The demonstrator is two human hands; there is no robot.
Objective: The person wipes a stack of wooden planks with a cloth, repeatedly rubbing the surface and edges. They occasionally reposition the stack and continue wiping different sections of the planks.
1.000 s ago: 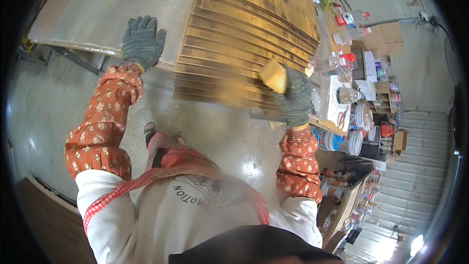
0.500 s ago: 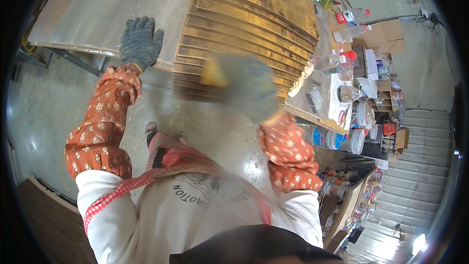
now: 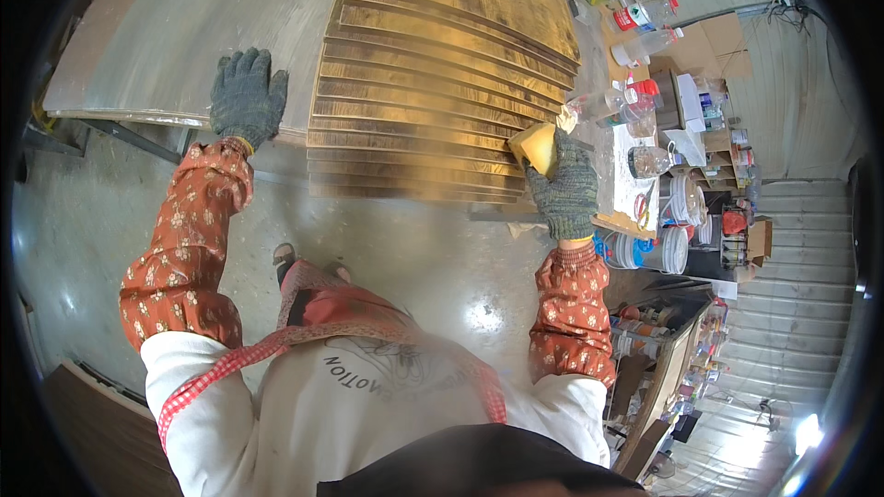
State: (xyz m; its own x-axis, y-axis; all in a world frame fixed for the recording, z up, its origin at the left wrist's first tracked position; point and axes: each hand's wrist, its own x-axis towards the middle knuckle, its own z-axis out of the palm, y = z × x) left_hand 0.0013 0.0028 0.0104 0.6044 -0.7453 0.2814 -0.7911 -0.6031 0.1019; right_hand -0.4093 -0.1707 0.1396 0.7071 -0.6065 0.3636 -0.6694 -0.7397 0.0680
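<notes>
My left hand [image 3: 247, 97], in a dark grey knit glove, lies flat with fingers spread on the grey tabletop [image 3: 184, 28]. Gloved the same way, my right hand [image 3: 566, 186] is closed round a yellow sponge [image 3: 535, 147]. The sponge touches the right end of the front edges of a stack of brown wood-grain boards [image 3: 433, 64]. These boards are piled in steps, each edge showing below the one above. Part of the sponge is hidden by my right fingers.
Right of the stack, a side table [image 3: 615, 166] carries several plastic bottles [image 3: 646, 48] and a jar [image 3: 649, 162]. White buckets [image 3: 665, 250] stand beyond its near corner. Farther right is a cluttered wooden shelf [image 3: 677, 368]. Another brown panel [image 3: 92, 423] lies at the lower left.
My right hand has swept right with the sponge, from the middle of the board edges to their right end. My left hand stays flat on the tabletop. The whole view has shifted slightly.
</notes>
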